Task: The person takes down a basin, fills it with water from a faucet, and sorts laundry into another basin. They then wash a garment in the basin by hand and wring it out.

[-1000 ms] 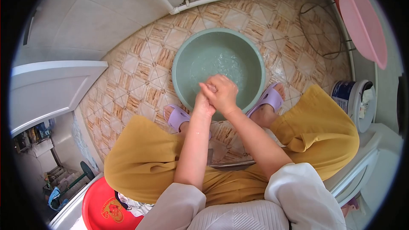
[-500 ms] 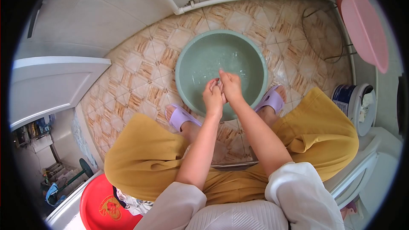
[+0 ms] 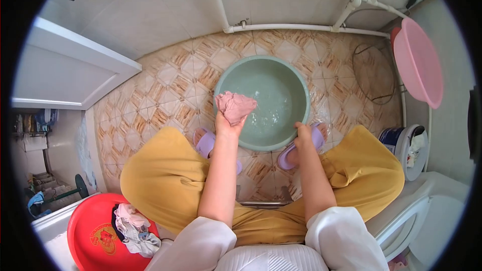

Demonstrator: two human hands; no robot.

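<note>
A crumpled pink cloth (image 3: 235,106) is bunched in my left hand (image 3: 229,127), over the left side of the green basin (image 3: 273,76). My left fingers are mostly hidden beneath the cloth. My right hand (image 3: 302,134) is closed on the basin's rim at its near right side. Water with bright glints lies in the basin, which stands on the tiled floor between my feet in lilac slippers (image 3: 315,140).
A red basin (image 3: 83,231) with a heap of clothes (image 3: 134,231) stands at the lower left. At right hang a pink basin (image 3: 417,62) and, below it, a bucket (image 3: 401,143) stands near the toilet (image 3: 411,216). White pipes (image 3: 301,27) run along the wall.
My hands were together over the water, rubbing something small; now they are apart. The left has moved left with the pink cloth, the right to the basin's rim. The view has tilted up.
</note>
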